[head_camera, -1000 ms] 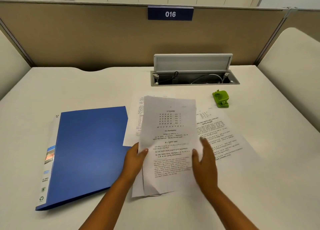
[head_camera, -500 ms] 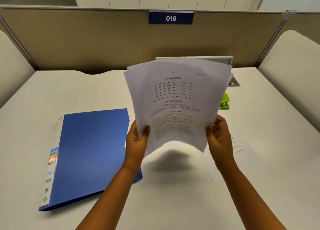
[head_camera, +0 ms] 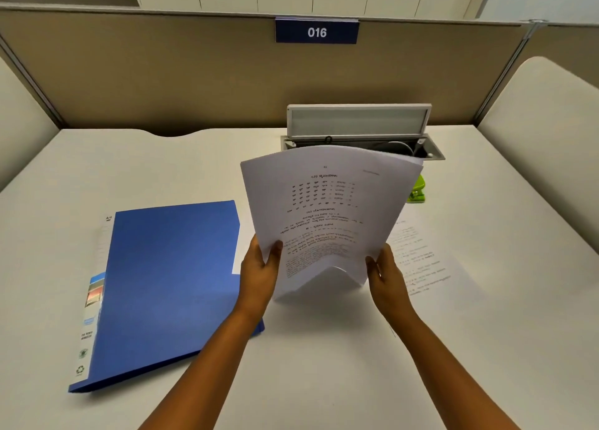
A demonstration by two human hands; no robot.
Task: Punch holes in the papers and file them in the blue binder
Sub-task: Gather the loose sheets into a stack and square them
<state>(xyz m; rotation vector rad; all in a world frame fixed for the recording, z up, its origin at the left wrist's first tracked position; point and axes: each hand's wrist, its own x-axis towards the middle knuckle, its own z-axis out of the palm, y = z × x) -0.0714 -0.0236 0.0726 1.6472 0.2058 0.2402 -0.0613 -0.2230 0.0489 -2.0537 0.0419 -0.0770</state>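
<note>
- Stack of papers (head_camera: 327, 215): several printed sheets, held upright above the desk near its middle, printed side facing the camera. The top edge leans away and fans slightly; the bottom edge bows upward between the two hands. Text too small to read.
- Left hand (head_camera: 259, 274): grips the lower left edge of the stack, thumb pressed on the front sheet, remaining fingers wrapped behind and hidden. Forearm runs bare from the near edge of the view, angled up and to the right, crossing the near right corner of the binder.
- Right hand (head_camera: 387, 275): grips the lower right edge of the stack, thumb at the front edge, fingers curled behind the sheets. Forearm bare, angled up and to the left from the near right.
- Loose sheet (head_camera: 421, 257): one printed page lying flat on the desk, just right of the right hand, partly hidden by the held stack.
- Blue binder (head_camera: 168, 283): closed, lying flat on the desk to the left of the hands, tilted a little, its labelled white spine on the left side. A white paper corner shows at its right edge.
- Green hole punch (head_camera: 417, 189): on the desk to the right, beyond the stack and mostly hidden behind its right edge.
- Cable tray (head_camera: 359, 128): set into the far part of the desk, grey lid propped open, cables inside.
- Desk (head_camera: 324, 364): white, plain surface.
- Partition (head_camera: 162, 73): beige panel along the far edge, with a dark number plate (head_camera: 317, 31) reading 016.
</note>
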